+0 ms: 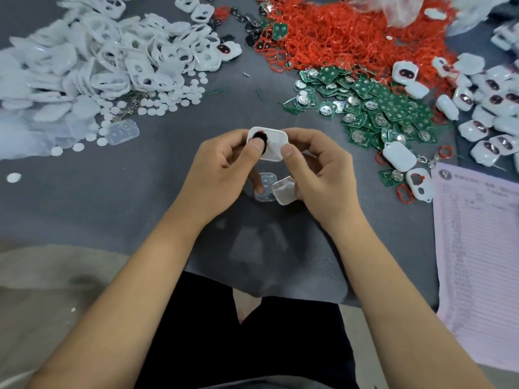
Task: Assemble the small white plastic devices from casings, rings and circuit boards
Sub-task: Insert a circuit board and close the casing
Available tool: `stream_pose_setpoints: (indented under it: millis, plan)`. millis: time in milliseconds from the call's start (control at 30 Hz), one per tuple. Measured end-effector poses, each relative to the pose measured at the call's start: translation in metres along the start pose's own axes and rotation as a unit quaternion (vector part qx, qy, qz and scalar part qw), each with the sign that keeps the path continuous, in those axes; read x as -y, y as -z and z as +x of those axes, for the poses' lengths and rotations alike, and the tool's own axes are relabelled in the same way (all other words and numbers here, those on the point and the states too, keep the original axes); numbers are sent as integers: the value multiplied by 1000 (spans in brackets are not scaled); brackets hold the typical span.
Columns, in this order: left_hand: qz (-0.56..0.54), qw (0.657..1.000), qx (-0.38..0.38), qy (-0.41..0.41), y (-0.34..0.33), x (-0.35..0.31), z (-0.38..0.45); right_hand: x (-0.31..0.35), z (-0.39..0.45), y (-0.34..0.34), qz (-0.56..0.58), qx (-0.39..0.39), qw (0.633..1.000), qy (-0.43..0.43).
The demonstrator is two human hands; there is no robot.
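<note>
Both hands hold a small white casing [273,144] above the middle of the grey table. My left hand [222,169] grips its left side, thumb pressing a black and red part [259,137] into the casing's opening. My right hand [317,169] pinches the right side with thumb and fingers. Lower fingers of my right hand also hold a second white casing half [285,190]. A clear plastic piece [265,189] sits under my left fingers; whether it is held or lies on the table I cannot tell.
White casing shells [112,60] and white discs [168,99] are heaped at the far left. Red rings [337,32] pile at the back, green circuit boards [373,105] right of centre, finished white devices [491,108] at far right. A printed sheet [477,248] lies at the right edge.
</note>
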State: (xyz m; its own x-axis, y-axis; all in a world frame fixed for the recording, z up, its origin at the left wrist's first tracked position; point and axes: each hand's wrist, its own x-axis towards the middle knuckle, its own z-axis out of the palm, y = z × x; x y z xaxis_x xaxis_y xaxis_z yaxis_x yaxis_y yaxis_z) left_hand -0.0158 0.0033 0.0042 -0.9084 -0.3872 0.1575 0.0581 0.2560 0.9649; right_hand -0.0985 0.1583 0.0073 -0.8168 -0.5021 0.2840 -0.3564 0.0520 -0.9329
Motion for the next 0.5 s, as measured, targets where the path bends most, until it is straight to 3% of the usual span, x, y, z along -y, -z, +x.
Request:
stream_pose_setpoints:
  millis: [500]
  plan:
    - [21,999,29,30,3,-2,2,-1,-1,-4,-59,-35,997,30]
